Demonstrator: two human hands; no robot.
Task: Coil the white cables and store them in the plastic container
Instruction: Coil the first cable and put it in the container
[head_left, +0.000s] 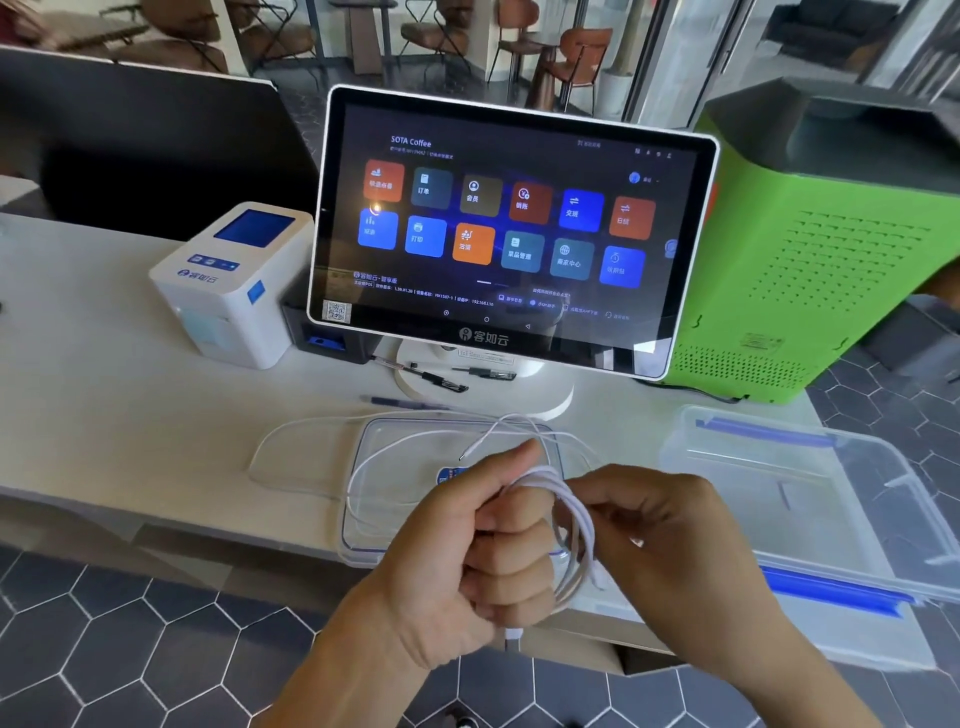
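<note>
Hands: left hand (483, 561) closed in a fist around a bundle of loops, thumb up; right hand (670, 551) curled, fingers pinching the outer side of the same loops.

White cable (574, 525): several turns gathered between the two hands, held above the worktop's front edge. A plug end hangs below the left fist. The uncoiled remainder runs forward over the lid and out to the left across the worktop (130, 441) in a wide slack loop; a free tip lies just beyond the left thumb. Whether this is one cable or more, I cannot tell.

Lid (374, 519): clear, blue-trimmed, flat on the worktop under the hands.

Plastic container (831, 499): clear, open, blue clips, to the right, near the right hand. Nothing visible inside.

Beyond: point-of-sale screen (509, 234) on a white stand, pens (441, 382) at its foot, white label printer (234, 280) left, green machine (826, 260) right.

Risks, as judged: the slack loop may snag the pens or the lid's corner when drawn in, dragging them. Loosening the left grip to add a turn could let the loops spring apart. The bundle, if unsecured, may uncoil once dropped in the container.
</note>
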